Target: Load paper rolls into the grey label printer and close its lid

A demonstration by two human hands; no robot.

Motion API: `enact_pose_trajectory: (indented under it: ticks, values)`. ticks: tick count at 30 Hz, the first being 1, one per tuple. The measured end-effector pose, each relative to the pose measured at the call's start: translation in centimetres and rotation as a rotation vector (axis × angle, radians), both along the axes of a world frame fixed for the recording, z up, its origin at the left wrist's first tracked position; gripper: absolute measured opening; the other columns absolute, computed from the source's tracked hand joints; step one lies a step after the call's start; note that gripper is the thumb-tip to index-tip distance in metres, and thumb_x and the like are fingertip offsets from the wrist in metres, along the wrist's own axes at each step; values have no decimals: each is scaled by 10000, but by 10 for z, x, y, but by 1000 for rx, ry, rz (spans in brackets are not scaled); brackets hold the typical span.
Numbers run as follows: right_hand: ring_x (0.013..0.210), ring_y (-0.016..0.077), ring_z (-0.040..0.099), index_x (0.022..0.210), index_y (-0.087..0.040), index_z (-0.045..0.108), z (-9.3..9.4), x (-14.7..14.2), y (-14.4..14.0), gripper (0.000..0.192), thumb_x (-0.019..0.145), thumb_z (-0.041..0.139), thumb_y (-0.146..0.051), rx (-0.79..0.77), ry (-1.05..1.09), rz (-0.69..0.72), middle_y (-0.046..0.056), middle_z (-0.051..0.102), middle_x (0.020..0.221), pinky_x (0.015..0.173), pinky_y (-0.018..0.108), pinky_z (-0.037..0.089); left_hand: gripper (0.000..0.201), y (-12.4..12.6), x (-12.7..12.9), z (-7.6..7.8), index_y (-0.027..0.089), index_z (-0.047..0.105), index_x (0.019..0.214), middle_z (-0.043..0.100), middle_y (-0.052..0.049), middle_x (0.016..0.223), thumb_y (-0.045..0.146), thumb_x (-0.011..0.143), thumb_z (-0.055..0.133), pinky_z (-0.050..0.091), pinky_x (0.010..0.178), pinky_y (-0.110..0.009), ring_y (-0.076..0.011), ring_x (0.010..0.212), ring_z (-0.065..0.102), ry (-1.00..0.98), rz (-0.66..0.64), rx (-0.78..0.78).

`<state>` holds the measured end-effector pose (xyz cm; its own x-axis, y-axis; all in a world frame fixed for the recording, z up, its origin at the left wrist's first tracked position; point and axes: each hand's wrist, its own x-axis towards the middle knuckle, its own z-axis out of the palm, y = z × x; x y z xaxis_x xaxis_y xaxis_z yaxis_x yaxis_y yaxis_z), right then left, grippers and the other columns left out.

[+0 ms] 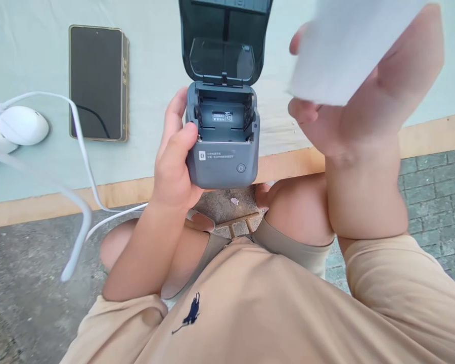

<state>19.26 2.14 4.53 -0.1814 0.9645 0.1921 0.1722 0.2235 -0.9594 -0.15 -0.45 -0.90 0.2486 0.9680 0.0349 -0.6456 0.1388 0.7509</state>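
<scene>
A small grey box-shaped printer (223, 161) is held at the table's front edge by my left hand (174, 151), thumb on its left front corner. Its dark lid (225, 40) stands swung up and open, and the paper bay below it shows a small label inside. My right hand (349, 116) is raised to the right of the printer and grips a blurred white paper (345, 45), a roll or a sheet, I cannot tell which.
A pale green cloth covers the table (155, 76), which has a wooden front edge (60, 202). A dark phone (97, 83) lies at the left with a white oval device (21, 125) and white cables (81, 151). My bare knees and grey paving are below.
</scene>
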Motion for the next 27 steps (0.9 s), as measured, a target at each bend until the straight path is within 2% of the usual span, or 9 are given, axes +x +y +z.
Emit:
enact_pose_trajectory:
  ticks: [3,5,10,15,17,20,22,24,27]
  values:
    - [574,53,437,915,-202,414,-7,6,11,347,696,463,-466,-145,216,-149,30,509,865,441,220,345,323,4,0,2,191,471,1154,575,-67,1182,264,841,441,418,1054,-431,-243,1125,542,2,10,-15]
    - [619,54,465,923,-209,410,-12,7,11,298,727,534,-397,-81,214,-220,19,502,889,471,213,383,310,4,-1,3,221,474,1137,575,-51,1174,267,834,423,409,1066,-422,-244,1128,542,19,14,-50]
    - [852,84,521,989,-201,480,-23,12,3,312,773,589,-398,218,-350,-180,21,525,975,704,232,492,308,2,-1,6,269,475,1125,578,-18,1181,306,821,441,458,1014,-390,-223,1142,537,31,-14,-61]
    - [931,123,578,1092,-232,522,-24,15,-3,404,704,636,-226,195,-665,-151,-16,593,1032,843,286,471,288,1,-2,4,258,490,1112,585,-28,1178,302,833,435,523,906,-389,-237,1145,544,3,-5,-39]
    - [1010,139,584,1144,-222,498,-18,18,-5,419,740,597,-273,260,-684,-232,-20,581,1112,865,294,459,276,1,-2,4,259,496,1103,587,-24,1164,300,837,437,533,880,-373,-236,1147,546,-11,-4,-37]
    - [1183,163,475,1184,-183,480,-11,28,-2,380,825,472,-309,344,-717,-525,3,490,1222,980,326,384,264,0,-3,5,247,497,1100,592,-28,1139,291,847,435,531,890,-381,-235,1122,561,-38,-9,-33]
    - [1193,167,420,1199,-129,490,-14,37,6,434,798,516,-292,247,-789,-642,77,447,1209,1063,343,337,259,0,-3,5,242,500,1096,597,-27,1124,283,849,432,521,914,-398,-234,1104,567,-45,-2,-33]
    - [1085,176,449,1140,-88,538,-22,46,15,433,728,568,-218,109,-797,-653,134,416,1159,987,357,382,256,0,-3,5,252,509,1091,603,-14,1117,295,850,433,502,951,-408,-231,1109,562,-33,5,-33]
    - [992,156,424,1075,-111,564,-32,53,23,405,670,544,-107,47,-735,-699,140,388,1113,942,340,373,285,2,-3,2,270,516,1095,613,1,1135,320,818,467,460,1013,-415,-246,1159,522,0,-11,-23]
